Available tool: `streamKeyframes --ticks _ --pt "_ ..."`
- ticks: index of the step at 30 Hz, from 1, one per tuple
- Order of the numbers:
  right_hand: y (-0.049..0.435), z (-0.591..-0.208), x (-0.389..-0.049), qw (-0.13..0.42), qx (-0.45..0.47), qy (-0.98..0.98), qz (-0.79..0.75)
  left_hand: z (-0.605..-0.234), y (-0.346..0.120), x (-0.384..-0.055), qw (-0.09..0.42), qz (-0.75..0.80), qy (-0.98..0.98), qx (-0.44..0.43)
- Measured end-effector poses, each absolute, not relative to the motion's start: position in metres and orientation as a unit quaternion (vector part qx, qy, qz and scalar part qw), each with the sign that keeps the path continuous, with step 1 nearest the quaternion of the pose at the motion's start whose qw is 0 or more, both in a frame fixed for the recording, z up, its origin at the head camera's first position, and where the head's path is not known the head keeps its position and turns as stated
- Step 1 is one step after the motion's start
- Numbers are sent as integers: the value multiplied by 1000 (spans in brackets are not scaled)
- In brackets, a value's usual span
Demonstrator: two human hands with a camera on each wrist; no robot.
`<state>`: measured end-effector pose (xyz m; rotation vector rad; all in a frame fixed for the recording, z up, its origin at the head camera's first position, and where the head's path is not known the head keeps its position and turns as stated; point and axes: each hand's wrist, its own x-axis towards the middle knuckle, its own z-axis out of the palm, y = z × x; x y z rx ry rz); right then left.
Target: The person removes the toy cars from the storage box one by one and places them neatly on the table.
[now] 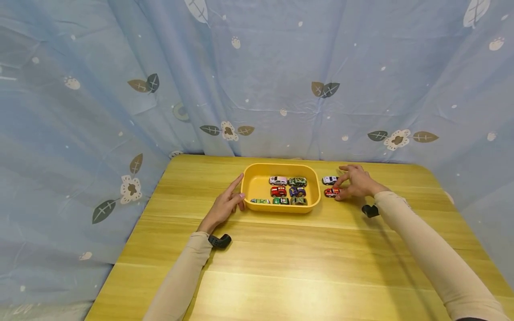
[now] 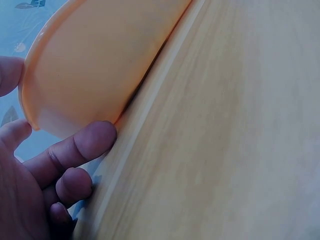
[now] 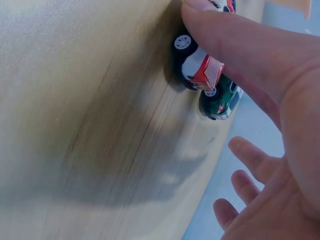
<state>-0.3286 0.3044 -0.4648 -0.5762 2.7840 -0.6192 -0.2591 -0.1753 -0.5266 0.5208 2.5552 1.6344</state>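
Beside the right end of a yellow tray (image 1: 281,209), my right hand (image 1: 355,183) pinches a red and white toy car (image 3: 202,70) between thumb and index finger; its other fingers spread away from the table. Just behind that car stands a second toy car (image 1: 330,180), whose green side (image 3: 222,102) shows in the right wrist view. My left hand (image 1: 225,205) rests at the tray's left end, thumb and index finger touching the rim (image 2: 25,95), index finger nearly straight. Inside the tray, several toy cars stand in rows, among them a red one (image 1: 279,191) and a blue one (image 1: 297,191).
The tray stands on a wooden table (image 1: 281,263) near its back edge. A blue patterned curtain (image 1: 277,67) hangs behind and at the sides. Black wrist cameras are strapped to both wrists, the left one (image 1: 220,241) close over the tabletop.
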Motion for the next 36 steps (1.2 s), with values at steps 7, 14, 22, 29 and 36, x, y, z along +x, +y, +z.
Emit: streamKeyframes --ticks 7,14,22,29,36 --pt "298 -465 -327 102 -201 947 -227 -527 -176 -258 38 533 829 165" --pt "273 -457 -328 81 -203 932 -288 -529 -179 -258 59 533 829 158" --pt "252 -448 -327 22 -194 918 -346 -499 -174 -243 79 532 827 164" --pt "225 -434 -330 19 -199 915 -350 -488 -172 -239 68 537 823 174" --pt "178 -436 -331 35 -232 908 -347 -488 -172 -242 68 547 817 171"
